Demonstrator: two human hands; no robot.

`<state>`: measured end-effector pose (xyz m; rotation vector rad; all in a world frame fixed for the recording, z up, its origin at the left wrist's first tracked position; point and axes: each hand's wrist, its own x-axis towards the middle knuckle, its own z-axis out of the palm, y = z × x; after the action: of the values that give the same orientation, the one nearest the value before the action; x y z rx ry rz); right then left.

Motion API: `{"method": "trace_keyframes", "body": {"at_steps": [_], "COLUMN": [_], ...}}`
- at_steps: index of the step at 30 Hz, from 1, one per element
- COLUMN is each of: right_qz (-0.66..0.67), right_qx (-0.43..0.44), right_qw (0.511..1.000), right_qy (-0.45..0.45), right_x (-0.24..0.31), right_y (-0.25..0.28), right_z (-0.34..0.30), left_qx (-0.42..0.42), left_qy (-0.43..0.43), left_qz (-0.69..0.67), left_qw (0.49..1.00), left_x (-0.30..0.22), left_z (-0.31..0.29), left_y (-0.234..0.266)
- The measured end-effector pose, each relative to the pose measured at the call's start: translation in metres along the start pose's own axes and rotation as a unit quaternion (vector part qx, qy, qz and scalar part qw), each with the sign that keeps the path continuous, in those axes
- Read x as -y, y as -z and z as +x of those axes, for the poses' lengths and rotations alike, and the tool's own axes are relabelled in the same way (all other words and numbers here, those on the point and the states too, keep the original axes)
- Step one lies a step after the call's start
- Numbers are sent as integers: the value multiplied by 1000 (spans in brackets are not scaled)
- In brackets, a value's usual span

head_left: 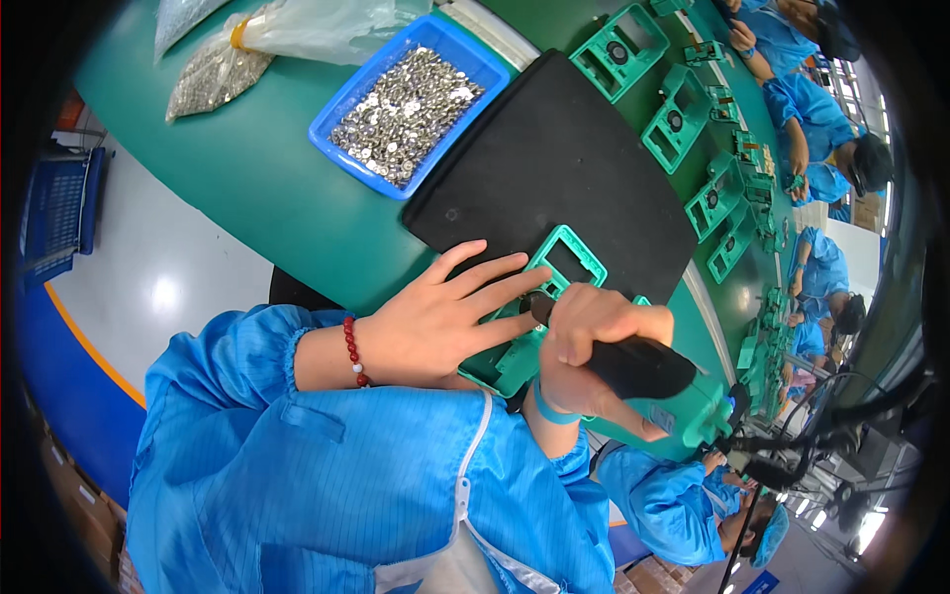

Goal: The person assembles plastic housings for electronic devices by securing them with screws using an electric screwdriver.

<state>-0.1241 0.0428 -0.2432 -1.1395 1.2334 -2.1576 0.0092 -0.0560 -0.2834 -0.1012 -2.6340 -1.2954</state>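
Currently gripping a black-handled power tool (645, 368) in the right hand (582, 339); resting the left hand (435, 322), spread wide, on a green housing (520, 364).

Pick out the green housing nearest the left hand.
It's the green housing on the black mat, partly covered by the left hand; the other green housings sit off the mat, along its right side.

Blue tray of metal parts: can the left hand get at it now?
Probably yes: the blue tray is open on top, and only black mat and green tabletop seem to lie between it and the left hand, though the hand would have to leave the green housing.
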Motion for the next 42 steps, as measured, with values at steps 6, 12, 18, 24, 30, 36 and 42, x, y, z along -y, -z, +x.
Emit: {"method": "trace_keyframes", "body": {"at_steps": [6, 12, 18, 24, 30, 36, 42], "right_qz": [-44, 44, -58, -67, -202, -276, -293], "right_qx": [-126, -95, -116, -103, -251, -339, -385], "right_qw": [991, 994, 991, 991, 943, 886, 866], "right_qy": [21, 36, -17, -46, 86, 153, 127], "right_x": [-5, 15, 32, 97, 149, 159, 139], "right_y": [-8, 5, 4, 26, 87, 137, 154], "right_z": [-8, -16, -16, -9, -18, -33, -31], "left_qx": [-7, 12, 39, 7, 108, 114, -21], "left_qy": [-5, -21, -7, -79, -214, -132, 21], "left_qz": [52, 107, 149, 259, 270, 233, 227], "left_qw": [999, 994, 988, 963, 933, 957, 973], "left_x": [-6, -15, -21, -42, -36, -76, -6], "left_z": [0, 4, 15, 6, 3, 63, 165], "left_y": [-3, -5, -13, -3, 0, 65, 120]}}
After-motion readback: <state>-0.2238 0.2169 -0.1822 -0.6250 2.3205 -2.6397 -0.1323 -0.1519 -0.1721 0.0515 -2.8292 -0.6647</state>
